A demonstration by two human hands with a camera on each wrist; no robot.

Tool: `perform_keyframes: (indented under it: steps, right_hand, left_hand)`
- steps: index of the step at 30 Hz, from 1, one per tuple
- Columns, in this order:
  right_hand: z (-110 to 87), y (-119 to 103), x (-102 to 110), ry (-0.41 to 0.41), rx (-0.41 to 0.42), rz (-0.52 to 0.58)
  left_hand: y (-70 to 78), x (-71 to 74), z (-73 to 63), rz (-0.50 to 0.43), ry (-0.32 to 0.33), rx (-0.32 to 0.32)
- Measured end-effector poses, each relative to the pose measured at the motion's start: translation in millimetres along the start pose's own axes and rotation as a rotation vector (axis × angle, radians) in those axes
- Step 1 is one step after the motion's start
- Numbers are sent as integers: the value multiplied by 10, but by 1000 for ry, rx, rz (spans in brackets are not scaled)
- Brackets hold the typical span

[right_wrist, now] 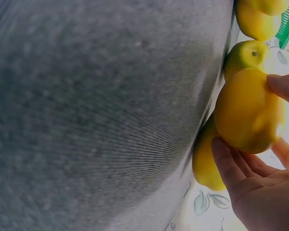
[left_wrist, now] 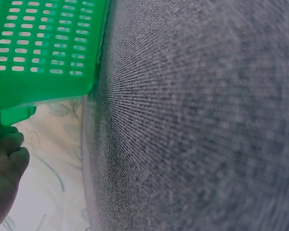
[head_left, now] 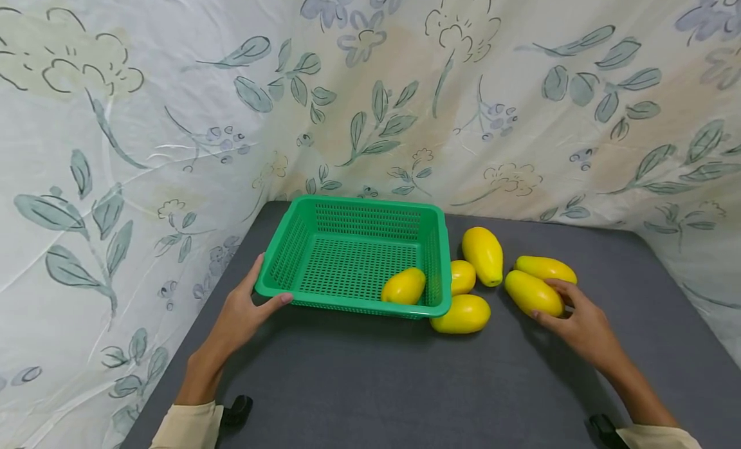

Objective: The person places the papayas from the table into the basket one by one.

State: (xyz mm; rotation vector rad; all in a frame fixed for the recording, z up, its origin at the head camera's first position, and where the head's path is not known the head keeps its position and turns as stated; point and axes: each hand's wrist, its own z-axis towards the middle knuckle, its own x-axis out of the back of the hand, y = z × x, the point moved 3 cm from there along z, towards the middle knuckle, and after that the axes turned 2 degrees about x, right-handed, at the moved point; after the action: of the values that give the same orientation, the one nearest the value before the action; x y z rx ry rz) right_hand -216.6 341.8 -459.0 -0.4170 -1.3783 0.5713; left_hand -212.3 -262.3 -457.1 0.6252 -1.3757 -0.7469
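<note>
The right grip (head_left: pixel 585 321) pinches a yellow fruit (head_left: pixel 530 292) towards the right edge of the table (head_left: pixel 382 384); it seems best raised straight up, clear of the neighbouring fruit (head_left: pixel 544 267) on its far-edge side. The left grip (head_left: pixel 240 312) holds the green basket (head_left: pixel 347 259) near the far-left corner, which should steady it.

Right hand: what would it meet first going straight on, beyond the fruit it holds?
Probably the rearmost yellow fruit beside the green basket, though the held fruit might pass over it; depth is unclear.
</note>
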Motion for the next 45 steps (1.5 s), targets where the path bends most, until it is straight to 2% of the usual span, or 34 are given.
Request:
perform_keyframes:
  steps: [6, 18, 30, 35, 45]
  right_hand:
    - [-2, -85, 47, 57, 58, 30]
    - [-34, -307, 95, 125, 94, 81]
    - [-25, -598, 130, 227, 180, 150]
    - [-17, -706, 132, 236, 226, 175]
    - [12, -919, 103, 211, 264, 217]
  left_hand:
    - [-6, 3, -8, 2, 2, 5]
    - [-20, -10, -9, -9, 5, -2]
    - [-18, -23, -8, -15, 5, -3]
    - [-12, -24, -17, -23, 4, -6]
    - [-18, -32, -9, -37, 7, 5]
